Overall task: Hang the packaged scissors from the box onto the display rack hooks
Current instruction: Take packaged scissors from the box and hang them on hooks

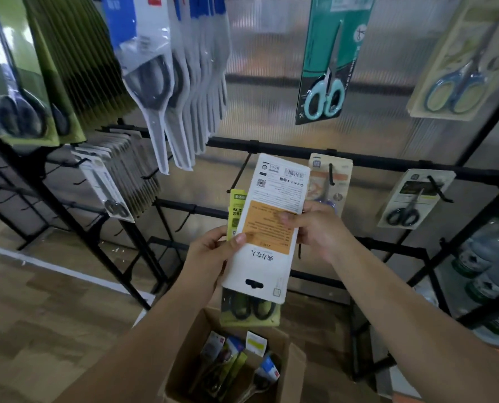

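Observation:
Both hands hold a white and orange scissors package (271, 205) upside down, its back toward me and its hang hole at the bottom. My left hand (210, 254) grips its left edge together with a green scissors package (249, 312) behind it. My right hand (315, 228) pinches the right edge. Below stands an open cardboard box (293, 362) with several packaged scissors (233, 359) inside. An empty black hook (239, 175) juts from the rack bar (382, 161) just behind the held package.
Filled hooks carry green packs (68, 68) and blue-white packs (167, 77) at upper left, a teal pack (329, 62) and a beige pack (463, 62) above. Single packs (414, 199) hang at right. Bottles (486, 257) stand at far right. Wood floor lies at left.

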Tool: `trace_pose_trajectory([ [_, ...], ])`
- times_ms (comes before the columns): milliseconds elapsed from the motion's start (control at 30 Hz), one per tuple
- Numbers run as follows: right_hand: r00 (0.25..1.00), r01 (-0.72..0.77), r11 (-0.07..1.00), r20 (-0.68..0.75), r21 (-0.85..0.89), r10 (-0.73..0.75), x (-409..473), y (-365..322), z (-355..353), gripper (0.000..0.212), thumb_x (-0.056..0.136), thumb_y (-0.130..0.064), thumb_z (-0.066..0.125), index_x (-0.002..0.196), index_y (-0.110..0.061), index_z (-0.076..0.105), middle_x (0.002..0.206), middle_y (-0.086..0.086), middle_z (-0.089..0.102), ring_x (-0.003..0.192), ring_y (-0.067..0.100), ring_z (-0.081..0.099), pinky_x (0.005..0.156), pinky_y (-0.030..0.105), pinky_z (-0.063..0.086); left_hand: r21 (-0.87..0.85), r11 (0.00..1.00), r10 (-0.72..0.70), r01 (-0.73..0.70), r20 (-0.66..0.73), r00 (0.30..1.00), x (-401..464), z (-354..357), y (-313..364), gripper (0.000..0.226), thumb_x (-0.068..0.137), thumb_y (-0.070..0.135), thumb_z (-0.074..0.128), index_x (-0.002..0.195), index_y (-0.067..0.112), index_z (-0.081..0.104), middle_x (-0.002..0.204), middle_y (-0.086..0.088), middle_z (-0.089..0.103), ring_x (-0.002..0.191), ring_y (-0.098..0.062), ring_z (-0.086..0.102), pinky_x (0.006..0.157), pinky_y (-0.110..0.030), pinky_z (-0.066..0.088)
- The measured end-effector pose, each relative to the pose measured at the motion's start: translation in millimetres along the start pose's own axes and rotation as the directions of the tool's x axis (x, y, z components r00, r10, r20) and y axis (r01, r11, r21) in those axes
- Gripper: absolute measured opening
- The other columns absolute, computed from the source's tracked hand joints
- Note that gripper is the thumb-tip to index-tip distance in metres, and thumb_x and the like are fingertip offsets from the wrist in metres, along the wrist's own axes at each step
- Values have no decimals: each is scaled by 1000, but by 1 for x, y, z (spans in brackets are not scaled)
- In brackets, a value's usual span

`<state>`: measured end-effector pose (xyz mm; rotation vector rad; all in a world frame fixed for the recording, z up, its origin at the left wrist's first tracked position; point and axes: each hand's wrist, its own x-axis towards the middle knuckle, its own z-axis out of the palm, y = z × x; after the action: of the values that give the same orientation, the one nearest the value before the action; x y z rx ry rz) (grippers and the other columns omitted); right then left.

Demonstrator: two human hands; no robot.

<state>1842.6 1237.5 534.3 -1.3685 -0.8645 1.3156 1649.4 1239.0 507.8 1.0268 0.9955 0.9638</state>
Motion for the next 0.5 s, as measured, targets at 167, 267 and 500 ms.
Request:
trace_pose_trajectory([
  [167,1000,20,1000,9,10,-20,-16,-8,0,18,83,0,64,96,-11,69,94,1,74,86,19,71,63,28,54,-47,999,1,3,84,996,-9,-6,3,33,70,18,67,102,11,68,94,-11,74,84,-25,70,73,-38,58],
  [267,997,6,997,-79,77,1,-23,-10,-1,22,83,2,63,103,-7,66,102,4,72,93,21,68,64,30,54,-83,996,23,-15,100,995,-14,-9,2,32,67,10,67,99,9,68,94,-11,74,84,-24,70,71,-34,59],
  [500,958,143,977,-272,157,-97,-43,-25,-21,29,83,1,64,110,-9,64,109,4,70,100,25,66,85,47,54,-143,989,39,-34,35,999,-27,-27,1,23,77,-7,58,95,4,67,84,-11,73,76,-26,69,69,-35,56],
])
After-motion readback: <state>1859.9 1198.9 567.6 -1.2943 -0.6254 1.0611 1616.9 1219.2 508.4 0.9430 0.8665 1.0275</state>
